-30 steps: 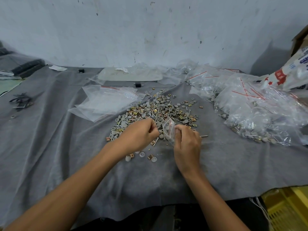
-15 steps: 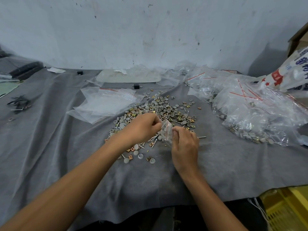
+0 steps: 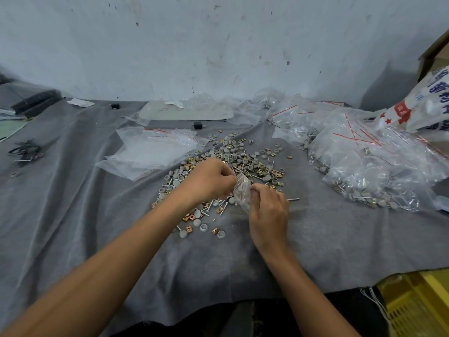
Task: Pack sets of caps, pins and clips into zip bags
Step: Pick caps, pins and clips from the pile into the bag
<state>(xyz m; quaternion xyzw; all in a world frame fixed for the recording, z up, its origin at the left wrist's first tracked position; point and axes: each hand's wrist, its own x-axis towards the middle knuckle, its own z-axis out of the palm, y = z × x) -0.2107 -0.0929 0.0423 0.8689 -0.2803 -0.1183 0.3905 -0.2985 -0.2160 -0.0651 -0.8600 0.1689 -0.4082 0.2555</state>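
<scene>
A loose heap of grey caps, steel pins and brass clips (image 3: pixel 245 161) lies on the grey cloth (image 3: pixel 97 239) at the middle. Just in front of the heap, a small clear zip bag (image 3: pixel 241 190) with a red seal line stands upright between my hands, with grey caps showing inside. My right hand (image 3: pixel 268 215) pinches the bag's right side. My left hand (image 3: pixel 210 180) has its fingers curled at the bag's mouth; what they hold is hidden.
Empty zip bags (image 3: pixel 155 149) lie in a stack to the left of the heap. Filled bags (image 3: pixel 364 166) pile up on the right, below a white printed sack (image 3: pixel 422 108). A yellow crate (image 3: pixel 418 307) sits at the lower right. Black wire bits (image 3: pixel 24 152) lie far left.
Both hands stay at the small bag. The view has tilted a little, and the left hand's fingers have pressed closer to the bag's mouth.
</scene>
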